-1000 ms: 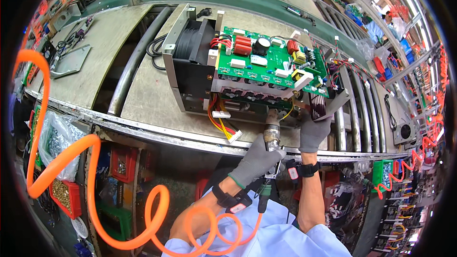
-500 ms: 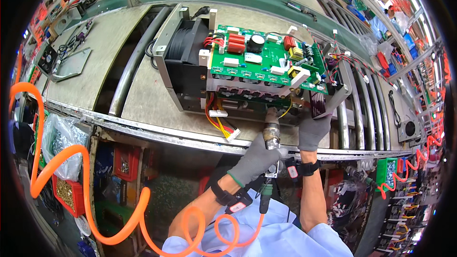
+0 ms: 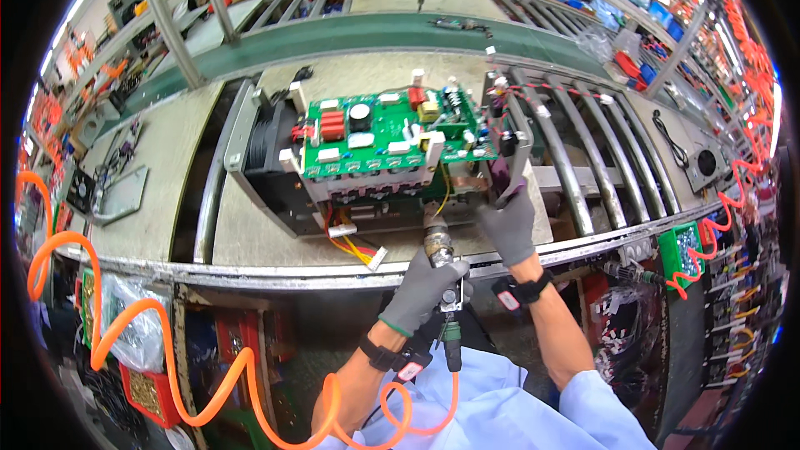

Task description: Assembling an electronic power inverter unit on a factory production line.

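- At the far left, an orange coiled hose (image 3: pixel 167 358) loops across the foreground and runs to the foot of the driver.
- Near it on the bench lies a metal plate (image 3: pixel 121 194); lower down sits a red bin (image 3: pixel 171 400) of brass-coloured pieces.
- Left of centre, the open chassis (image 3: pixel 279 187) stands on a pale board (image 3: pixel 237 242), a green circuit board (image 3: pixel 379 133) on top and a white connector (image 3: pixel 377 258) hanging in front.
- The gloved left hand (image 3: pixel 423 293) wraps its fingers around the driver (image 3: pixel 438 243), whose nose points at the chassis's front.
- The gloved right hand (image 3: pixel 507 227) is at the chassis's right end, fingers raised; whether they grip cannot be told.
- Further right are steel rollers (image 3: pixel 587 146), then a green bin (image 3: pixel 669 257).
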Tool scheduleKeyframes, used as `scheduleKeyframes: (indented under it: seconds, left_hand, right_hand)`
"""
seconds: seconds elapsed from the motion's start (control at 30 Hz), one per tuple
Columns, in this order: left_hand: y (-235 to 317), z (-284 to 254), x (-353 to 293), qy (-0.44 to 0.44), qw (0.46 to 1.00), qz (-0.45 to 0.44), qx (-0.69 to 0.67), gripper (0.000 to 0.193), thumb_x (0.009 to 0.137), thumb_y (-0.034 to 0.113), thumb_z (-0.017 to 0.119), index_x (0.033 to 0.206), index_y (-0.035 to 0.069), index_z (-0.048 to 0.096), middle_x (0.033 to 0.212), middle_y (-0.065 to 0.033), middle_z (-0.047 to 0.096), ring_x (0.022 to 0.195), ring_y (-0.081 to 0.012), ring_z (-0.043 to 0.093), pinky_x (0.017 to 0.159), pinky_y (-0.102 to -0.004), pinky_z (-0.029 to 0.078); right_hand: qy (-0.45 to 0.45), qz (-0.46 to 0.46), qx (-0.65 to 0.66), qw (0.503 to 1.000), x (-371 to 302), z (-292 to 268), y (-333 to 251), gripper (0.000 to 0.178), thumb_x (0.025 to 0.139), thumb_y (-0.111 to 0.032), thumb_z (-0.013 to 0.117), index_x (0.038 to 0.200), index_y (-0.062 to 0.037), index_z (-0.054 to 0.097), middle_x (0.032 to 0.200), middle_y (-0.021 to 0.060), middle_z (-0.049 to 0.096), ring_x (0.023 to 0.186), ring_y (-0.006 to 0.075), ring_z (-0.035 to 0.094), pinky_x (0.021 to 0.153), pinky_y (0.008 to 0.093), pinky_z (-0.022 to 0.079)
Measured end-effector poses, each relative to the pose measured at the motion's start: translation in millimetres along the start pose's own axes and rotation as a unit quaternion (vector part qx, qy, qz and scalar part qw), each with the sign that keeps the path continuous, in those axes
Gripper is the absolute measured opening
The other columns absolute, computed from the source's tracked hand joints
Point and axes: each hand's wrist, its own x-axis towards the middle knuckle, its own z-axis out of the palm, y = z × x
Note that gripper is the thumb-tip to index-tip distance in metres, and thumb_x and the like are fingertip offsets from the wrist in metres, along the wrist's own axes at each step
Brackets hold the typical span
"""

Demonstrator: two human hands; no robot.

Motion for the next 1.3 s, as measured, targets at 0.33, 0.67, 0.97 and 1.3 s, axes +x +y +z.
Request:
scheduleKeyframes:
  seconds: [0.33, 0.67, 0.97, 1.3]
  left_hand:
    - [18.8, 5.8, -36.2, 0.043, 0.999, -0.009, 0.025, 0.021, 0.093, 0.012, 0.069, 0.106, -0.002, 0.058, 0.079, -0.0175, 0.072, 0.056, -0.0154, 0.067, 0.055, -0.0283, 0.058]
    - [14.4, 3.4, -62.8, 0.037, 0.997, -0.063, 0.036, 0.030, 0.089, 0.012, 0.068, 0.111, -0.001, 0.054, 0.089, -0.0156, 0.069, 0.065, -0.0194, 0.072, 0.057, -0.0299, 0.061]
    - [8.9, 3.5, -66.3, 0.015, 0.997, -0.077, 0.009, 0.031, 0.090, 0.014, 0.068, 0.112, -0.002, 0.054, 0.089, -0.0152, 0.069, 0.067, -0.0209, 0.072, 0.058, -0.0320, 0.061]
    - [15.3, 13.7, -57.3, 0.029, 0.995, -0.081, 0.046, 0.031, 0.090, 0.013, 0.069, 0.113, 0.000, 0.053, 0.089, -0.0139, 0.070, 0.064, -0.0197, 0.072, 0.056, -0.0304, 0.061]
  right_hand:
    - [-0.121, -0.090, -0.276, 0.949, -29.6, -66.2, 43.6, 0.016, 0.089, -0.023, 0.072, 0.096, -0.0094, 0.077, 0.093, 0.0159, 0.067, 0.087, 0.0367, 0.067, 0.078, 0.0473, 0.056]
    - [-0.125, -0.002, -0.057, 0.991, -37.5, -61.5, 38.8, 0.018, 0.092, -0.009, 0.069, 0.107, -0.0024, 0.077, 0.096, 0.0158, 0.074, 0.086, 0.0291, 0.073, 0.079, 0.0389, 0.058]
    - [-0.034, 0.271, 0.318, 0.908, -53.9, -18.1, -3.5, 0.019, 0.101, -0.010, 0.067, 0.114, 0.0051, 0.071, 0.095, 0.0081, 0.074, 0.078, 0.0115, 0.071, 0.072, 0.0264, 0.059]
    - [-0.016, 0.273, 0.335, 0.902, -48.8, -10.2, -1.9, 0.022, 0.102, -0.016, 0.068, 0.111, 0.0039, 0.070, 0.093, 0.0069, 0.072, 0.071, 0.0107, 0.067, 0.064, 0.0263, 0.057]
